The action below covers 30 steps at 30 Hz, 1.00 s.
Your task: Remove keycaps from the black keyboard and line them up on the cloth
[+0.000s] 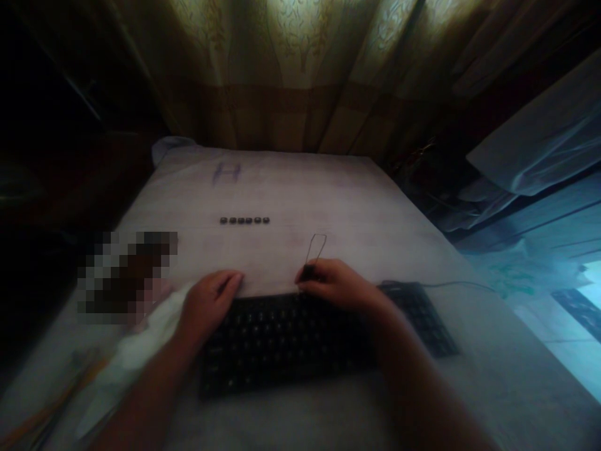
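Note:
My right hand (pixel 335 282) is closed over the top edge of a black keyboard (pixel 291 341). Its fingers pinch the dark end of a wire keycap puller (pixel 316 247), whose thin loop points away towards the far side of the table. Whether a keycap is also between the fingers cannot be made out. At the keyboard's upper left corner rests my left hand (pixel 209 300), its fingers curled in and the thumb against them, with nothing visible inside. Beyond the hands, several small dark keycaps (pixel 245 220) lie in a straight row.
A pale cloth covers the table (pixel 300 188), with a blue mark (pixel 226 172) at its far side. A blurred-out object (pixel 134 275) and crumpled white material (pixel 136 354) lie on the left. The keyboard cable (pixel 451 285) runs right. Curtains (pixel 300 94) hang behind.

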### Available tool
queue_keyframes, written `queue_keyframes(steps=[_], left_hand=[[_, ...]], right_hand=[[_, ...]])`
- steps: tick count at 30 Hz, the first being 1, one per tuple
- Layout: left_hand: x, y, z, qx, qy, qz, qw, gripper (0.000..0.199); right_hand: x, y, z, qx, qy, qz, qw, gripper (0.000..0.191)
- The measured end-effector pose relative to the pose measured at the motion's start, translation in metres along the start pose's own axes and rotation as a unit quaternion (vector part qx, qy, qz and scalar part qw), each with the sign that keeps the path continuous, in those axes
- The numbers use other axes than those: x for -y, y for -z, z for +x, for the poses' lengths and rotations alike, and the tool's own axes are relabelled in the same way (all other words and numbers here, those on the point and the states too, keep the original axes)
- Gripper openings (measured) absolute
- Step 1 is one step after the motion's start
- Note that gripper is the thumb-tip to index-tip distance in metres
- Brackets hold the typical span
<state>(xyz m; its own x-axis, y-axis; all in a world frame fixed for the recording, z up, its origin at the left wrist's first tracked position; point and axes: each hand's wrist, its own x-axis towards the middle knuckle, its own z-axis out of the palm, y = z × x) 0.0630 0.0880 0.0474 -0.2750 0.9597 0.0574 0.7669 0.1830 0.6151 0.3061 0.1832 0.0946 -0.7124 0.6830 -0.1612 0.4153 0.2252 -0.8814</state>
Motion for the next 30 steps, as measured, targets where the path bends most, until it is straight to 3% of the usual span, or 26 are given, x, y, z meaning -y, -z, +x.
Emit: queue_keyframes(steps=[5,16,30], left_hand=[[0.001,-0.001,0.0,-0.004,0.001,0.002,1.0,0.039],[-0.002,0.0,0.0,-0.004,0.001,-0.004,1.0,0.04],[-0.002,-0.001,-0.001,-0.015,0.001,-0.008,1.0,0.041]], right_hand=[[0.0,-0.002,0.001,0.013,0.008,-0.015,1.0,0.011],[0.01,-0.018,-0.003,-0.004,0.085,-0.257,0.963,0.011],[0.003,-0.029,-0.013,-0.034,0.076,-0.287,0.954,0.012]])
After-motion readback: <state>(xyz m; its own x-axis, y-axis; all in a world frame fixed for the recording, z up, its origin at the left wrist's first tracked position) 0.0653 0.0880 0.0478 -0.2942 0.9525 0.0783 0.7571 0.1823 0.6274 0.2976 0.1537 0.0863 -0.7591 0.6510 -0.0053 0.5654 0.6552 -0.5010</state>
